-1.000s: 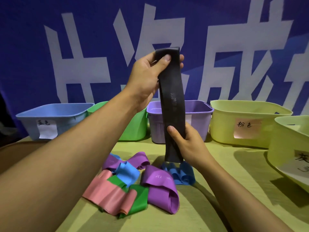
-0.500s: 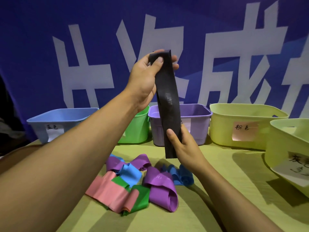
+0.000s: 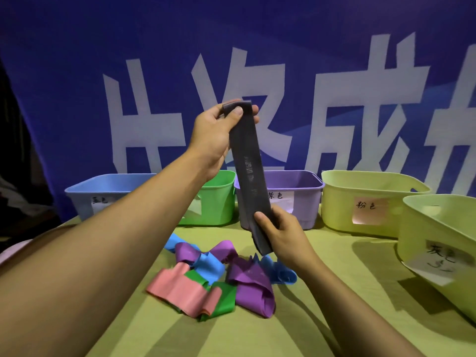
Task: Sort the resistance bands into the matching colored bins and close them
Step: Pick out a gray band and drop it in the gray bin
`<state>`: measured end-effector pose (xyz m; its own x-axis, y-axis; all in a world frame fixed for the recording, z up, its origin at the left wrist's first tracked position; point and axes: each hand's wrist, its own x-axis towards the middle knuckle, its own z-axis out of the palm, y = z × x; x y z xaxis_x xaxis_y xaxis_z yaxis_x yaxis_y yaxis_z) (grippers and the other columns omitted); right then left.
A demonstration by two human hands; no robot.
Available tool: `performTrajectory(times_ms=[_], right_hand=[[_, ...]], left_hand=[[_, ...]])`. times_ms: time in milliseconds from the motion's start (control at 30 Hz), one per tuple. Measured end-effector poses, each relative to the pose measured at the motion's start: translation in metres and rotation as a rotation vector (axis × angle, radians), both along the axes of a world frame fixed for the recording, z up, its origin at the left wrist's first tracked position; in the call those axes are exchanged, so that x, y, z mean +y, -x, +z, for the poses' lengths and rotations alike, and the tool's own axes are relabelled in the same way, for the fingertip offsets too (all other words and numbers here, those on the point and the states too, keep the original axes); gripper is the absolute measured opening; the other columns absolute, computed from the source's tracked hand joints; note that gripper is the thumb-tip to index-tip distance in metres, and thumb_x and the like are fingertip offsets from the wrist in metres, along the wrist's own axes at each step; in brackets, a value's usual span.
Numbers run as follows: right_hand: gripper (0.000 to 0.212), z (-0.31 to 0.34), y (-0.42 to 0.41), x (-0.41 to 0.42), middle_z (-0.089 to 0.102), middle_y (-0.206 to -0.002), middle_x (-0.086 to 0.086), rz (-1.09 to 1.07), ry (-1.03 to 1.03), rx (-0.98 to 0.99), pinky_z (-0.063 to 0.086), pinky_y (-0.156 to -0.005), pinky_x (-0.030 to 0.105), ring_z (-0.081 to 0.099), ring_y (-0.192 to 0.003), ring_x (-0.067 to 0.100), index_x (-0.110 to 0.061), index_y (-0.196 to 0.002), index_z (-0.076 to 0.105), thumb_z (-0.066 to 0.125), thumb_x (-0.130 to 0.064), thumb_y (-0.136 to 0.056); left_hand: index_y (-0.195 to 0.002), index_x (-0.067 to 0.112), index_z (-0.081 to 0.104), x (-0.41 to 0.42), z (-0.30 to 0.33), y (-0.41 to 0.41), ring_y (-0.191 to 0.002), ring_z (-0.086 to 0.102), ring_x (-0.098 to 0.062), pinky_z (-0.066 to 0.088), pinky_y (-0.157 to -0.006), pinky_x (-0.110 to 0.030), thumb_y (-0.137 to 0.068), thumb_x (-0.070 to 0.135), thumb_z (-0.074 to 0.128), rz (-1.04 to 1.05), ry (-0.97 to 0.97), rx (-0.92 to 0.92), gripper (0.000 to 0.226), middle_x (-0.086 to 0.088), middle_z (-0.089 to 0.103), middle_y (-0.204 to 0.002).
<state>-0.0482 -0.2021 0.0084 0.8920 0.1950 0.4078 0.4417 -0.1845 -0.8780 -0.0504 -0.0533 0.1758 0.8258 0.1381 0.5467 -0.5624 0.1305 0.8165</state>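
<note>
You held the dark grey band (image 3: 248, 173) up above the table (image 3: 322, 292). Your left hand (image 3: 215, 135) pinched its top end and your right hand (image 3: 280, 231) pinched its bottom. It looked soft, light and bendy, so holding both ends kept it flat.

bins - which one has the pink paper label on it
The yellow-green bin second from the right, just right of the purple bin. Its label is pink paper; the labels visible on the others are white.
</note>
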Motion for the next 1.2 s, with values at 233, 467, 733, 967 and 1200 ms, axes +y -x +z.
performTrajectory(times_ms=[233, 467, 733, 967, 1200], right_hand=[[0.069, -0.007, 0.035, 0.001, 0.07, -0.096, 0.026, 0.062, 0.095, 0.092, 0.057, -0.073, 0.052, 0.058, -0.077, 0.011, 0.002, -0.095, 0.069, 0.071, -0.066, -0.08], [0.01, -0.004, 0.062, -0.026, 0.079, -0.101, 0.002, 0.224, 0.191, 0.33, 0.058, -0.072, 0.033, 0.072, -0.083, 0.01, -0.019, -0.105, 0.074, 0.071, -0.019, -0.095], [0.014, -0.01, 0.075, -0.036, 0.078, -0.103, 0.009, 0.239, 0.278, 0.438, 0.058, -0.073, 0.029, 0.071, -0.083, 0.011, -0.015, -0.107, 0.074, 0.072, -0.021, -0.095], [0.024, -0.011, 0.068, -0.036, 0.07, -0.064, 0.011, 0.192, 0.519, 0.489, 0.059, -0.053, 0.029, 0.065, -0.051, 0.022, -0.004, -0.09, 0.066, 0.072, -0.026, -0.096], [0.059, 0.01, 0.048, -0.05, 0.073, -0.064, 0.004, 0.112, 0.827, 0.417, 0.053, -0.05, 0.024, 0.066, -0.05, 0.015, -0.008, -0.073, 0.07, 0.062, -0.063, -0.091]], left_hand=[[-0.12, 0.01, 0.063, -0.001, -0.01, 0.017, -0.106, 0.075, -0.023, 0.062, -0.085, -0.035, -0.104, 0.002, 0.052, -0.05, 0.062, 0.055, 0.021, -0.014, 0.076, -0.113], [-0.131, 0.008, 0.057, -0.004, -0.037, 0.021, -0.107, 0.074, -0.023, 0.06, -0.094, -0.037, -0.103, -0.003, 0.05, -0.094, 0.039, 0.128, 0.031, -0.013, 0.076, -0.114], [-0.124, 0.014, 0.06, -0.009, -0.064, 0.009, -0.112, 0.072, -0.026, 0.053, -0.105, -0.048, -0.101, -0.005, 0.052, -0.082, 0.016, 0.182, 0.03, -0.012, 0.077, -0.112], [-0.125, 0.009, 0.06, -0.014, -0.086, 0.001, -0.103, 0.075, -0.024, 0.061, -0.089, -0.034, -0.1, -0.01, 0.05, -0.12, 0.04, 0.211, 0.033, -0.017, 0.075, -0.114], [-0.126, 0.004, 0.058, -0.016, -0.104, -0.01, -0.106, 0.073, -0.025, 0.058, -0.098, -0.039, -0.101, -0.01, 0.049, -0.153, 0.043, 0.216, 0.03, -0.02, 0.073, -0.119]])
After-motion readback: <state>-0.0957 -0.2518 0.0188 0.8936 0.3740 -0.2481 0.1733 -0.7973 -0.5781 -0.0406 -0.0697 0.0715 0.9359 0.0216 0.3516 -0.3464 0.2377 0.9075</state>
